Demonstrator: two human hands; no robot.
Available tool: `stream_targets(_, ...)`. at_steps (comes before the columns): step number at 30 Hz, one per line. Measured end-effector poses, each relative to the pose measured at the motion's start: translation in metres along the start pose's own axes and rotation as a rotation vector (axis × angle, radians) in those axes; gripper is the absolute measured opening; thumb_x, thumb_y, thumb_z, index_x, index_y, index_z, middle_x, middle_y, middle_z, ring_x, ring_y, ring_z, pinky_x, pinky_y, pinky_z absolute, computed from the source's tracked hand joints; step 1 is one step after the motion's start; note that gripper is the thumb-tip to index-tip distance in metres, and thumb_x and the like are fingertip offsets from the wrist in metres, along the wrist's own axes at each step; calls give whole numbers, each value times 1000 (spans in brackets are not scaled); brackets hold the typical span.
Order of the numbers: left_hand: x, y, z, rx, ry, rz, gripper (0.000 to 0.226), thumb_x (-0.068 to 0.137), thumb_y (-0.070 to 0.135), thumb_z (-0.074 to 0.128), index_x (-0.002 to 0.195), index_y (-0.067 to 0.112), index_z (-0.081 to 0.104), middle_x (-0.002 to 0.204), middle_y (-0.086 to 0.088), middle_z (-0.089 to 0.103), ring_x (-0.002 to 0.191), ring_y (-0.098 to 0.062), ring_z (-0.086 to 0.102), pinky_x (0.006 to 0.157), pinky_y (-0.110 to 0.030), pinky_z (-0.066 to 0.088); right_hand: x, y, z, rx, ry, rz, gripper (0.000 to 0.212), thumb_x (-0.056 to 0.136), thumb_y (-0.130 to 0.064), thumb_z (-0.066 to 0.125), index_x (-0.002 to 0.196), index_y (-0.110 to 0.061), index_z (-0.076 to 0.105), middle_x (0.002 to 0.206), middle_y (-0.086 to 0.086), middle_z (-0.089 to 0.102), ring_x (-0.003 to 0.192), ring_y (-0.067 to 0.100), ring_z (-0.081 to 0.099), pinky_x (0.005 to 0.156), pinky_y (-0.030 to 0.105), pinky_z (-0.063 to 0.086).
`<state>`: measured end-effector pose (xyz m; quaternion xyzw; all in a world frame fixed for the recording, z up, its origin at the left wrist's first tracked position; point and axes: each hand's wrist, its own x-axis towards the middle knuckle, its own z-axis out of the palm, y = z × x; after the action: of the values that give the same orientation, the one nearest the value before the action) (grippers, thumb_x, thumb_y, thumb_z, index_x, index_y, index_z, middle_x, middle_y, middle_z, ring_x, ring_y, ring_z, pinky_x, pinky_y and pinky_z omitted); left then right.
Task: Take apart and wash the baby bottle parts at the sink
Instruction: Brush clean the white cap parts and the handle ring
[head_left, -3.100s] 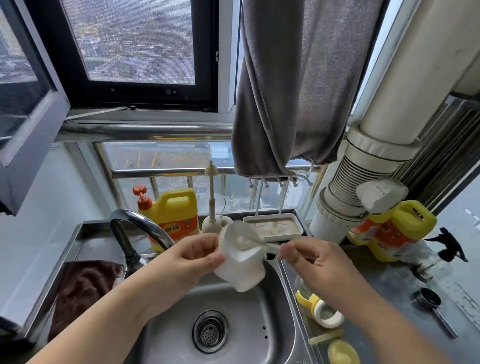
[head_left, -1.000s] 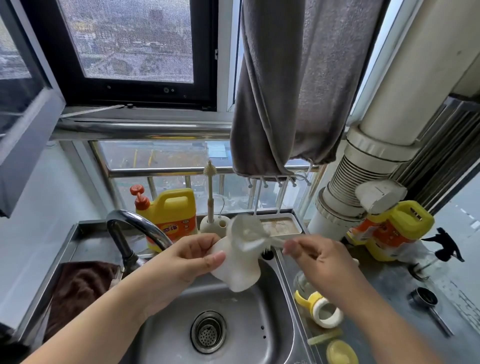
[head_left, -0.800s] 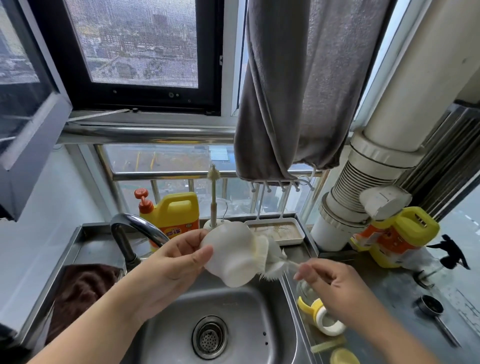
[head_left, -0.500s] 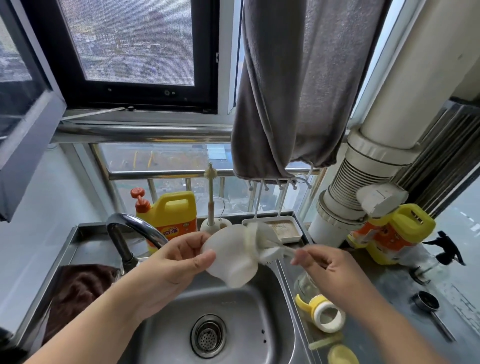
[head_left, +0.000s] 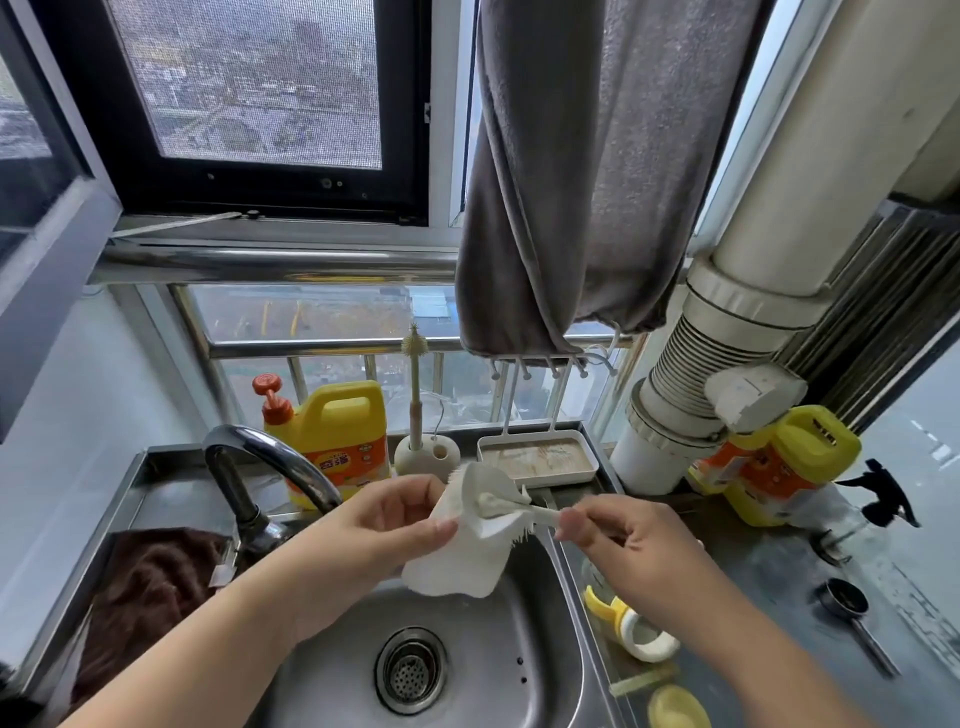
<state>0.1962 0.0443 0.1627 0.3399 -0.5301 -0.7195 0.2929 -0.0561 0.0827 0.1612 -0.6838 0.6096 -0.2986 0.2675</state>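
Note:
My left hand (head_left: 384, 530) grips a white, soft-looking baby bottle body (head_left: 457, 558) above the steel sink (head_left: 540, 649), its mouth turned toward the right. My right hand (head_left: 623, 540) pinches the pale handle of a bottle brush (head_left: 511, 506). The brush's bristled head sits in the bottle's mouth, with bristles poking out at the rim. On the counter to the right lie a yellow-and-white collar ring (head_left: 641, 631), a yellow cap (head_left: 675, 706) and a pale strip (head_left: 644, 680); a clear part is partly hidden behind my right wrist.
A curved tap (head_left: 270, 462) stands left of the sink, with a brown cloth (head_left: 150, 587) beside it. At the back are a yellow detergent jug (head_left: 337, 441), a brush holder (head_left: 423, 452) and a white tray (head_left: 537, 457). More yellow jugs (head_left: 779, 467) and a metal scoop (head_left: 852, 618) sit at right.
The brush was drawn out of the bottle's mouth about a second ago and has gone back in. The bottle has tipped so its base points down toward the sink.

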Motion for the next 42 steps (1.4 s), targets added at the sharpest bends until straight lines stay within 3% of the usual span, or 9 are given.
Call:
stream_targets(6,-6,0,-8,-45,34,113,53,61,45,85,91,4,68,87,-9,65,83,-16,61,74,-20,51,-5,9,-17,30,9,105,65,74,-74,42,76,-14,69,44,-10,42,41,2,39,45,11,30)
stream_targets(11,-2,-5,-2,-24,-15,83,48,66,36,83,100,5,69,97,-13,68,90,-17,63,80,-22,52,-1,-5,-7,-21,-13,-20,54,80,-70,43,78,-23,70,63,-3,56,53,2,45,52,18,33)
stream_targets(15,-5,1,0,-32,-9,160,42,66,40,83,90,9,70,86,-9,66,82,-15,62,74,-20,50,4,0,-15,54,55,49,50,81,-68,44,80,-27,72,49,-12,51,45,0,42,48,14,32)
stream_targets(19,-10,3,-9,-147,47,199,42,55,41,89,84,14,73,80,-5,66,77,-12,62,69,-19,51,-7,11,-16,36,38,82,76,64,-86,40,74,-16,69,44,-11,39,43,3,35,46,13,29)
stream_targets(25,-8,4,-7,-106,25,199,41,58,40,88,84,13,71,80,-7,64,77,-14,61,71,-19,51,3,-6,-11,90,30,14,47,79,-63,47,79,-23,70,43,-22,47,45,-3,47,47,9,33)
stream_targets(27,-8,4,-9,-123,42,204,41,56,39,89,82,13,71,79,-7,62,75,-15,59,69,-20,51,3,-1,-12,98,38,33,52,76,-70,46,79,-24,70,42,-17,45,42,0,42,46,10,31)
stream_targets(34,-15,9,-7,-173,8,-29,47,44,2,76,87,21,76,91,-7,70,84,-23,67,76,-32,57,0,9,-6,58,3,26,66,69,-77,40,76,-18,70,48,-9,42,47,3,38,49,15,28)
stream_targets(38,-10,13,1,-89,88,-97,29,62,26,85,88,15,76,89,-6,72,78,-18,67,68,-26,55,2,9,-3,-47,-12,-33,70,72,-80,36,77,-17,67,69,3,56,60,10,48,56,24,36)
stream_targets(42,-5,9,-1,22,37,-40,53,61,49,83,92,8,71,90,-8,69,82,-14,63,71,-20,50,0,9,-1,-40,29,-46,60,75,-77,39,76,-24,65,69,-4,57,62,6,51,57,20,36)
